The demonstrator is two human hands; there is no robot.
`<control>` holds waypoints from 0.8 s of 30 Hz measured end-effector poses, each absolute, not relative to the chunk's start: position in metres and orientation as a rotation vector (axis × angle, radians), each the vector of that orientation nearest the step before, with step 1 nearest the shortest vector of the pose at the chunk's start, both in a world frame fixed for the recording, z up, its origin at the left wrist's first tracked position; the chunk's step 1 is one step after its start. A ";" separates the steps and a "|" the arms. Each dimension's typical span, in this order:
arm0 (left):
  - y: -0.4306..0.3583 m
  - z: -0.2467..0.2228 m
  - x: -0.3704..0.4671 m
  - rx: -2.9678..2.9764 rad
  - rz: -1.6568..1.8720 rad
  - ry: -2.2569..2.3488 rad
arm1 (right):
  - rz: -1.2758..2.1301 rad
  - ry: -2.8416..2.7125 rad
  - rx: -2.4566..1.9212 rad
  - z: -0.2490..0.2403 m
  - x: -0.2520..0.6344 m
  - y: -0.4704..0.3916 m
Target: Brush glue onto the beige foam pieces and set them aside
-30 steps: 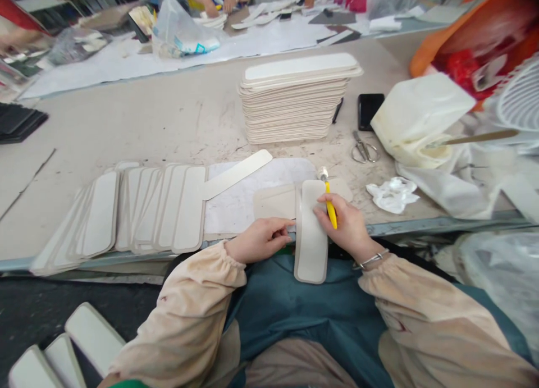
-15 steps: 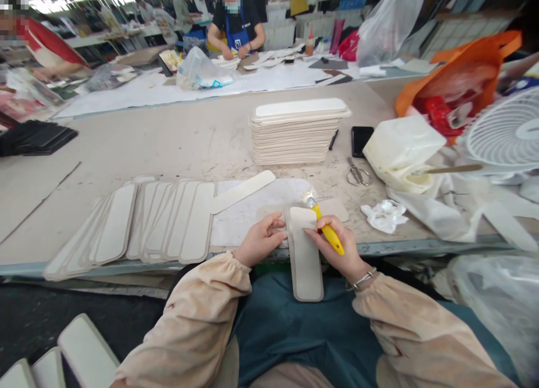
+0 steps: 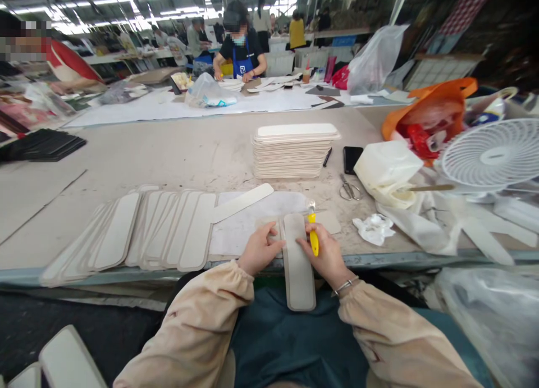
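Note:
A long pale panel [image 3: 300, 273] with rounded corners and a greyer border lies lengthwise before me, its near end jutting past the table edge over my apron. My left hand [image 3: 261, 247] is at its left edge, thumb against it and fingers curled; some fingertips are hidden. In my right hand [image 3: 328, 256] is a yellow-handled brush [image 3: 314, 242], its pale head pointing away from me. That hand's thumb also rests on the panel's right side. Under and behind the panel is a white sheet [image 3: 233, 236], with a narrow pale strip [image 3: 243, 202] across it.
Overlapping panels [image 3: 185, 231] fan out at left; a tall stack [image 3: 292, 155] stands behind. Rightward are scissors [image 3: 350, 190], a phone [image 3: 352, 159], crumpled white tissue [image 3: 374, 228], a cut-open white container [image 3: 387, 166] and a fan [image 3: 497, 155]. A co-worker [image 3: 242, 48] sits across the table.
My view has tilted up slightly. The panel now lies straight and flat, where its far end looked curved before. The brush has turned more upright in my right hand.

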State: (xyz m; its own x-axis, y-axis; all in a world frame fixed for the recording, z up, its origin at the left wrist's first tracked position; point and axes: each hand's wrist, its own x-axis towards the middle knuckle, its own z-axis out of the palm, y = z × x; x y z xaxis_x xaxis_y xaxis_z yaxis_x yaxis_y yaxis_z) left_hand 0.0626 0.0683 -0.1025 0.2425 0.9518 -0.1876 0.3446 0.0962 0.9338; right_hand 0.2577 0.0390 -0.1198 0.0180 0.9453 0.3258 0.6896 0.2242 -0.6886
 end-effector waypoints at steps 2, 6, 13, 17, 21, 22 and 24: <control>0.069 -0.102 0.061 1.487 0.738 1.342 | 0.416 -1.729 -1.552 -0.119 0.257 0.040; 0.067 -0.100 0.063 1.377 0.747 1.302 | 0.525 -1.621 -1.582 -0.116 0.257 0.041; 0.062 -0.103 0.076 1.008 0.923 1.014 | 0.693 -1.457 -1.425 -0.116 0.247 0.039; 0.062 -0.103 0.076 0.954 1.065 1.126 | 0.738 -1.427 -1.301 -0.111 0.238 0.036; 0.062 -0.092 0.075 0.899 1.092 1.040 | 0.775 -1.333 -1.197 -0.101 0.230 0.039; 0.061 -0.090 0.075 0.889 1.081 1.011 | 0.793 -1.306 -1.162 -0.099 0.228 0.040; 0.061 -0.087 0.074 0.897 1.061 0.984 | 0.837 -1.259 -1.107 -0.095 0.223 0.043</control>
State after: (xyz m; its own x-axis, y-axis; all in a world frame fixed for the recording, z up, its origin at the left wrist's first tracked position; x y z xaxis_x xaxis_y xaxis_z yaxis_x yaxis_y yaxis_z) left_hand 0.0743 0.0609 -0.0871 0.1826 0.9622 -0.2019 -0.2732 0.2469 0.9297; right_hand 0.2234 0.0435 -0.0952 0.1547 0.9417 0.2987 0.0892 0.2877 -0.9535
